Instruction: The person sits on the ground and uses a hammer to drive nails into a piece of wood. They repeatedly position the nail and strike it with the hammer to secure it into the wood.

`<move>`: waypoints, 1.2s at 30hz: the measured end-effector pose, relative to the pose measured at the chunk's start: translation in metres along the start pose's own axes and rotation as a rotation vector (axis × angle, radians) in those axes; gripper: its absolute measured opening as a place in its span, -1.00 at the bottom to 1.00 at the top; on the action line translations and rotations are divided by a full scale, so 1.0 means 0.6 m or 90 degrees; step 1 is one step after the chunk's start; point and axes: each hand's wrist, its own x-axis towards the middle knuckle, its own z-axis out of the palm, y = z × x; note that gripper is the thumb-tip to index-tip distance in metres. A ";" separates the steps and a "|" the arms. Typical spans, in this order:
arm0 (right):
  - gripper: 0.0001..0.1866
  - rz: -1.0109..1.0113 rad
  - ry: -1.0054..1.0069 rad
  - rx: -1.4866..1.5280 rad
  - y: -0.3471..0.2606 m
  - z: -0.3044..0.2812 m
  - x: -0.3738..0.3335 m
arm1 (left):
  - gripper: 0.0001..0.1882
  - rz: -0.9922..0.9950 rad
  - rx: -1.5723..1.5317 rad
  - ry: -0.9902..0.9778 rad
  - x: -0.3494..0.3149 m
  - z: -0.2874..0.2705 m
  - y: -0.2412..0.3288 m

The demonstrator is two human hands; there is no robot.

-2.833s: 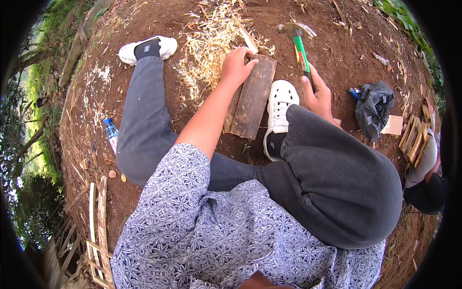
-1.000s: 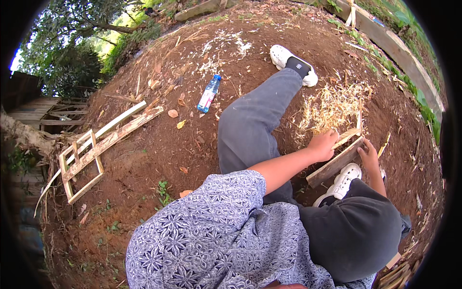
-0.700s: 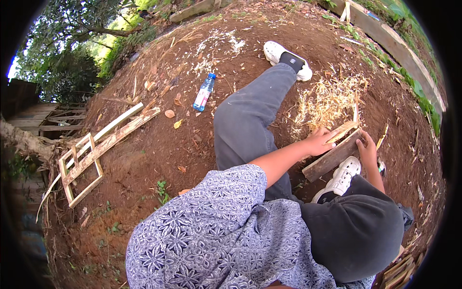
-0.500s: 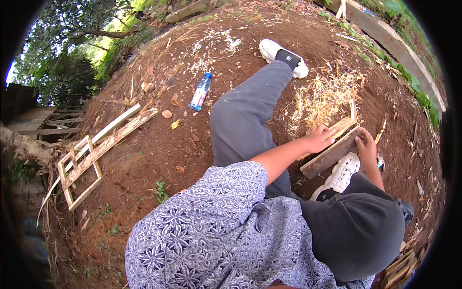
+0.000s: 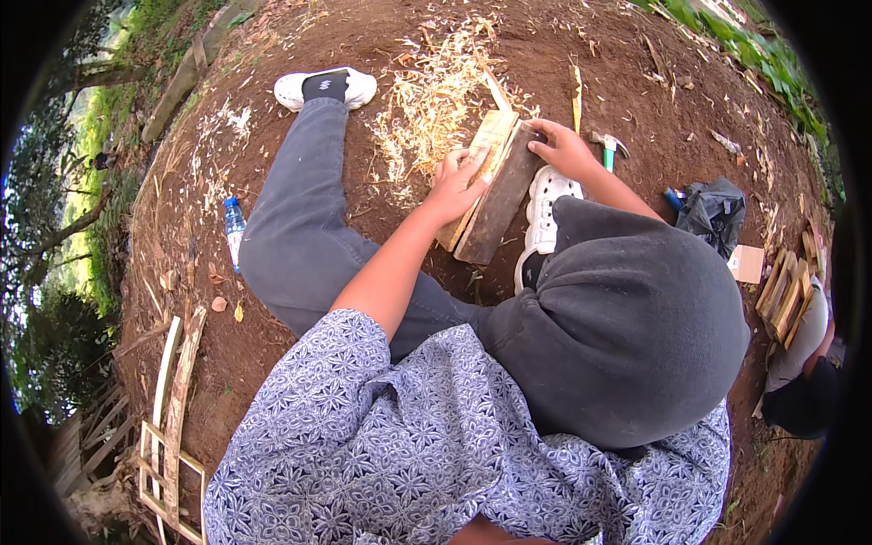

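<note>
Two pieces of wood stand side by side between my legs: a pale, freshly cut board (image 5: 493,133) and a dark, weathered plank (image 5: 500,202). My left hand (image 5: 454,189) lies over the pale board, with its fingers across the wood and the thumb toward the dark plank. At the far end of the dark plank, my right hand (image 5: 565,151) grips the edge, with the fingertips on top. Parts of both boards' lower faces are hidden. Curly wood shavings (image 5: 422,100) cover the soil just beyond the boards.
A claw hammer with a green handle (image 5: 609,160) lies right of my right hand. Further right are a black plastic bag (image 5: 713,213), stacked wood pieces (image 5: 786,292) and another person (image 5: 804,391). A water bottle (image 5: 234,224) and a wooden frame (image 5: 173,463) lie left.
The view has swung to the right, bringing the hammer, bag, stacked wood and another person into sight. Both hands stay on the boards, which now appear more upright in the picture.
</note>
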 end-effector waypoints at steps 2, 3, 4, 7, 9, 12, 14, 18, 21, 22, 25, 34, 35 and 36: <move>-0.57 0.003 0.007 0.012 0.011 0.000 -0.006 | -0.36 0.032 0.043 0.015 -0.003 0.002 0.006; -0.57 0.001 0.014 0.025 0.018 -0.001 -0.003 | -0.37 0.049 0.064 0.023 -0.003 0.003 0.010; -0.57 0.001 0.018 0.042 0.025 0.003 -0.006 | -0.38 0.054 0.072 0.026 -0.005 0.004 0.014; -0.58 0.019 0.012 0.041 -0.002 0.008 -0.010 | -0.42 0.073 0.103 0.038 -0.012 0.005 0.016; -0.59 0.027 0.005 0.049 -0.005 0.010 -0.009 | -0.42 0.085 0.106 0.042 -0.015 0.006 0.016; -0.59 -0.021 0.035 0.044 0.025 0.012 -0.005 | -0.42 0.111 0.091 0.049 -0.007 0.007 0.019; -0.60 -0.019 0.024 0.062 0.023 0.016 -0.003 | -0.42 0.099 0.025 0.047 -0.002 -0.005 0.004; -0.63 0.016 0.021 0.090 0.014 0.012 -0.009 | -0.45 0.115 -0.103 0.023 0.013 -0.038 -0.015; -0.62 0.024 0.011 0.092 0.000 0.010 -0.014 | -0.46 0.093 -0.148 0.037 0.012 -0.041 -0.017; -0.61 0.020 0.020 0.087 0.006 0.011 -0.014 | -0.47 0.081 -0.149 0.043 0.013 -0.041 -0.020; -0.60 0.014 0.040 0.059 0.020 0.015 -0.012 | -0.50 0.051 -0.139 0.087 0.021 -0.050 -0.029; -0.59 0.008 0.039 0.026 0.019 0.019 -0.009 | -0.29 -0.227 0.050 0.184 0.033 -0.062 -0.077; -0.59 0.005 0.036 0.022 0.023 0.017 -0.010 | -0.29 -0.264 0.016 0.186 0.035 -0.053 -0.060; -0.59 0.001 0.033 0.018 0.027 0.015 -0.010 | -0.29 -0.301 -0.017 0.188 0.037 -0.045 -0.043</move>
